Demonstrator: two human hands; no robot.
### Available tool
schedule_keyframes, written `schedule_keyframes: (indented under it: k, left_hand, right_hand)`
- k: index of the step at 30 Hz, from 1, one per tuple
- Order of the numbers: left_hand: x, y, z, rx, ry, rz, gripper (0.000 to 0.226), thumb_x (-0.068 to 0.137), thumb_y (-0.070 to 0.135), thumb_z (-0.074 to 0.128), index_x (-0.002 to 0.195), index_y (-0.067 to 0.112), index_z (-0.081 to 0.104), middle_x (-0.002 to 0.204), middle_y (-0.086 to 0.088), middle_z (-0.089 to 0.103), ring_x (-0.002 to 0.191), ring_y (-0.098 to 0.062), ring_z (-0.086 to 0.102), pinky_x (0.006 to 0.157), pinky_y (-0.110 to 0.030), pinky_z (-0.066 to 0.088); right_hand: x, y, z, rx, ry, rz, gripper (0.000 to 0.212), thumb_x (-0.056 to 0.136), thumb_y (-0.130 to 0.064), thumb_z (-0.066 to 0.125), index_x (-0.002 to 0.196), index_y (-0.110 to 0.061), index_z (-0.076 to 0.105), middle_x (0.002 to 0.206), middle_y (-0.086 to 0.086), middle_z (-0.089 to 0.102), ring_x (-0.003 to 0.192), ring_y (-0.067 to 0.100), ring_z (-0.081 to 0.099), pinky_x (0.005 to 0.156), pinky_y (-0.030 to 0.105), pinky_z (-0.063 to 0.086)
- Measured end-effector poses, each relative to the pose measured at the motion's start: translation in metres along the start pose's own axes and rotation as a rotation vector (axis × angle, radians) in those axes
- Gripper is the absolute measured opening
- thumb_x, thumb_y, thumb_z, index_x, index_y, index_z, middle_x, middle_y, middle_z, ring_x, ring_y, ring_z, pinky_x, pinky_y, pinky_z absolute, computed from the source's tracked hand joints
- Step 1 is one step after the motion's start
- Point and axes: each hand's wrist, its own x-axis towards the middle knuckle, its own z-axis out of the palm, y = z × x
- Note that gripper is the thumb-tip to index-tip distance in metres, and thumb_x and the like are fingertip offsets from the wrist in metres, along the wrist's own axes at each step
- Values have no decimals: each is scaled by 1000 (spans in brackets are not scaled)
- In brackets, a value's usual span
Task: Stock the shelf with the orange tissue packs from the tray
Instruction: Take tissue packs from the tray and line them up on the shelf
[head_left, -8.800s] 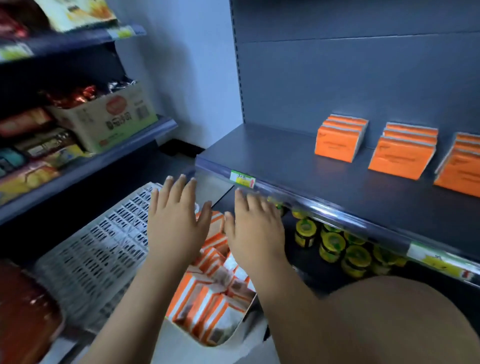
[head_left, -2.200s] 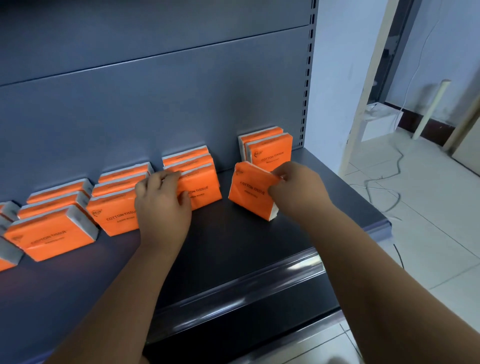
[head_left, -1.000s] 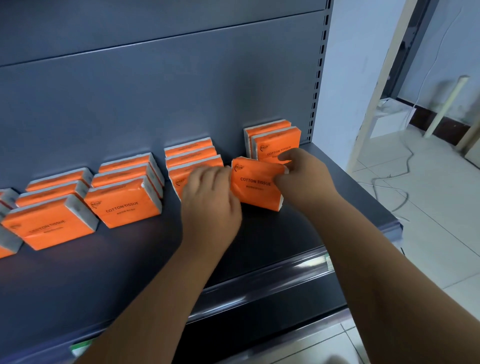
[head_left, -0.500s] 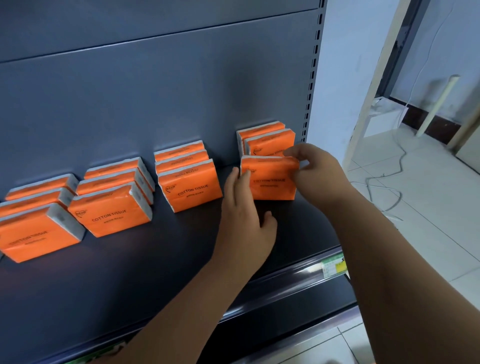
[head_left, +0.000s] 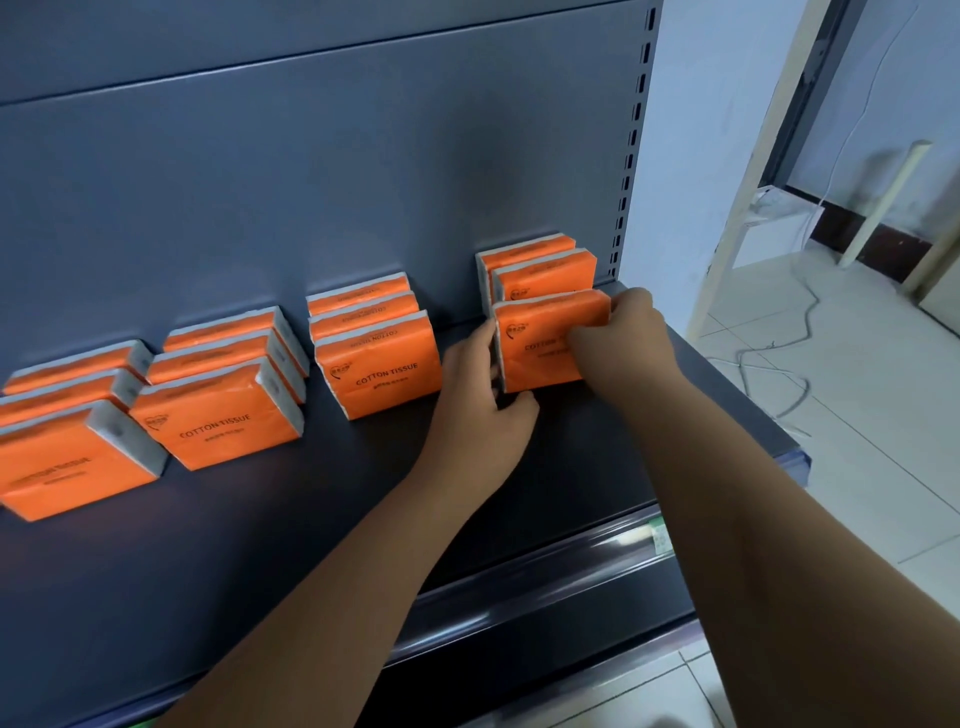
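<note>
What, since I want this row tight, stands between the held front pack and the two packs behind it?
Nothing visible: the front pack stands directly before the two packs; the left hand and right hand are at its side edges, not behind.

"COTTON TISSUE" on orange packs (head_left: 382, 374)

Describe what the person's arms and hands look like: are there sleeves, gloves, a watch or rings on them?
The left hand and the right hand are bare, with no gloves, rings, watch or bracelet showing. The left forearm and the right forearm are also uncovered, and no sleeve appears before the picture's edge. No tattoo or other marking can be seen.
</note>
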Motion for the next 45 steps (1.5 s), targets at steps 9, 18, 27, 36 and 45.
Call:
schedule_keyframes:
  k: [9, 18, 27, 36, 45]
  left_hand:
    - [20, -9, 7, 93, -102, 24, 89, 84, 24, 69, 161, 37, 25, 148, 3, 47, 136, -13, 51, 113, -47, 47]
    - [13, -9, 8, 79, -156, 0, 88, 96, 17, 66, 165, 31, 15, 167, 6, 27, 153, -9, 29, 125, -39, 29]
    - [3, 8, 5, 274, 126, 190, 60, 97, 5, 61, 154, 3, 43, 151, -11, 52, 141, -17, 43, 110, 0, 18]
    - [-18, 26, -1, 576, 221, 400, 57, 96, 22, 41, 147, -2, 52, 154, -17, 51, 151, -34, 37, 123, -52, 31]
    - [-30, 15, -68, 741, 416, 280, 52, 94, 24, 53, 140, 1, 57, 152, -16, 53, 149, -38, 39, 122, -54, 29]
  right_hand:
    - [-10, -12, 4, 174, -14, 64, 32, 83, -19, 56, 115, -19, 49, 110, 6, 61, 94, 23, 63, 65, 34, 47]
    - [-10, -21, 11, 380, -45, 137, 36, 84, -17, 61, 119, -22, 52, 106, 1, 67, 95, 20, 68, 83, 40, 59]
    - [-16, -13, 6, 285, -111, 222, 39, 83, -30, 62, 118, -13, 63, 117, 21, 71, 104, 41, 71, 96, 59, 56]
    - [-44, -37, 4, 96, -159, 232, 18, 95, -30, 53, 94, -14, 60, 95, 12, 69, 91, 32, 68, 94, 47, 56]
    - [-90, -55, 48, -148, -160, -371, 49, 102, -49, 50, 140, -19, 53, 139, 4, 59, 130, 27, 53, 96, 39, 43]
